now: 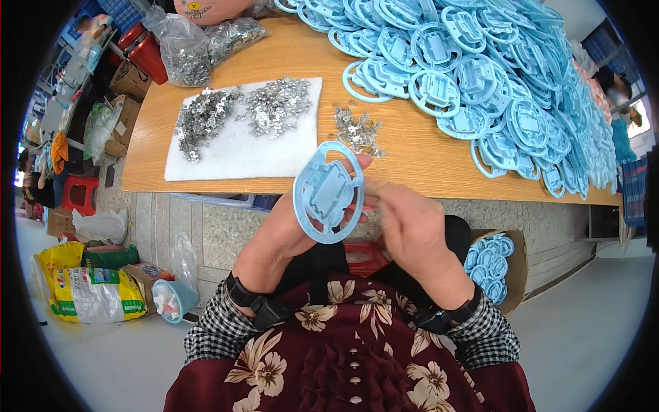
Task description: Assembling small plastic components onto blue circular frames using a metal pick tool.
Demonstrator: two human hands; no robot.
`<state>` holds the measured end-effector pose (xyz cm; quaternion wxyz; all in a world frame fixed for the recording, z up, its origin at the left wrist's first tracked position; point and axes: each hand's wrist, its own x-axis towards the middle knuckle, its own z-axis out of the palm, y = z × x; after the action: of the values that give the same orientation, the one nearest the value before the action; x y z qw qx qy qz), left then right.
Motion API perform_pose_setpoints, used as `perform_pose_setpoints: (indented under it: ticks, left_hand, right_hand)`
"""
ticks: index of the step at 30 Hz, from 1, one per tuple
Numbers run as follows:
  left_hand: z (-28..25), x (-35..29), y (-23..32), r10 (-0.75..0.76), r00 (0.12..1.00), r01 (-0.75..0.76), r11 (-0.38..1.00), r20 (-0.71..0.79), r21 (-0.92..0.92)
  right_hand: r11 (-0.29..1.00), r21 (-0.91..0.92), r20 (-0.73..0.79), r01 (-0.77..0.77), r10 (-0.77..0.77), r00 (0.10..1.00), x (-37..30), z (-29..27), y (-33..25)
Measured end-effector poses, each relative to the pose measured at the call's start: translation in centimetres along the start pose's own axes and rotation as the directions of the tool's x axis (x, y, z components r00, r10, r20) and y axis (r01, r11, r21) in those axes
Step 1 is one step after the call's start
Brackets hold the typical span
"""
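In front of my chest, a light-blue oval plastic frame (328, 188) with a moulded seat in its middle is tilted up in my left hand (280, 221). The left fingers wrap behind it, partly hidden. My right hand (414, 230) is at the frame's right edge with thumb and fingers pinched together; whatever they hold is too small to make out. Just beyond the frame lies a small heap of thin silvery metal pieces (358, 130). Two larger heaps of such pieces (278, 106) rest on a white foam sheet (240, 161) to the left.
Many more blue frames (473, 79) are piled on the wooden table (412, 165) at the right. Bags of metal pieces (182, 51) and a red canister (144, 55) stand at the back left. A cardboard box of blue parts (491, 268) sits by my right arm, a blue bin (175, 302) lower left.
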<state>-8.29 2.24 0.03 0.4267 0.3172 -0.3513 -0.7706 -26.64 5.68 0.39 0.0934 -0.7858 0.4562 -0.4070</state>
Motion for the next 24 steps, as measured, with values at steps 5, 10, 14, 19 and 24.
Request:
perform_pose_setpoints:
  ticks: [5, 10, 14, 19, 24]
  left_hand:
    - [-4.8, 0.4, -0.9, 0.003, 0.969, 0.106, 0.899, 0.248, -0.424]
    - [-3.1, 0.2, 2.5, 0.056, 0.99, -0.052, 0.998, -0.13, 0.03]
    - [-6.0, 1.4, 4.8, 0.513, 0.843, -0.155, 0.519, -0.161, 0.841]
    - [-7.5, 2.6, 4.9, 0.667, 0.743, -0.11, 0.209, -0.059, 0.972]
    - [-7.9, 3.2, 3.9, 0.779, 0.619, -0.069, -0.075, 0.101, 0.995]
  right_hand:
    - [0.964, -0.206, 0.041, -0.17, 0.182, 0.982, 1.0, -1.9, 3.1]
    - [0.878, -0.473, -0.064, -0.08, 0.056, 0.996, 3.1, -1.4, 7.5]
    - [0.776, -0.628, -0.023, -0.062, 0.061, 0.998, 4.0, -0.5, 10.0]
    - [0.845, -0.518, -0.07, -0.138, 0.118, 0.99, 4.2, 0.3, 9.3]
    - [0.862, -0.456, -0.069, -0.221, 0.214, 0.974, 3.4, -0.2, 7.7]
